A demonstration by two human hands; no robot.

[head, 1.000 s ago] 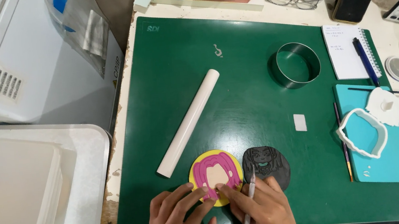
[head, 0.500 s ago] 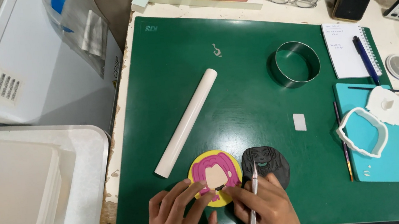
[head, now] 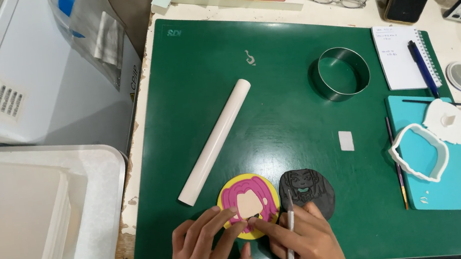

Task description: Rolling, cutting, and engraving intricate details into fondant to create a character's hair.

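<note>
A round yellow clay disc [head: 248, 201] with a pink-haired, blank face lies near the front edge of the green cutting mat [head: 270, 68]. My left hand [head: 206, 253] rests its fingertips on the disc's lower left rim. My right hand [head: 305, 244] holds a thin white modelling tool [head: 291, 237] and presses a fingertip against the disc's lower edge. A black clay disc [head: 307, 193] with a dark-haired face lies just right of the yellow one, touching my right hand.
A white rolling pin [head: 216, 141] lies diagonally on the mat, and a metal ring cutter [head: 343, 72] stands at the back right. A teal mat [head: 436, 153] with a white cutter, a notepad with pen [head: 405, 54], and brushes sit to the right. White appliances are on the left.
Both hands have slid a little forward onto the yellow disc's lower edge; the tool stays in my right hand. Nothing else has moved.
</note>
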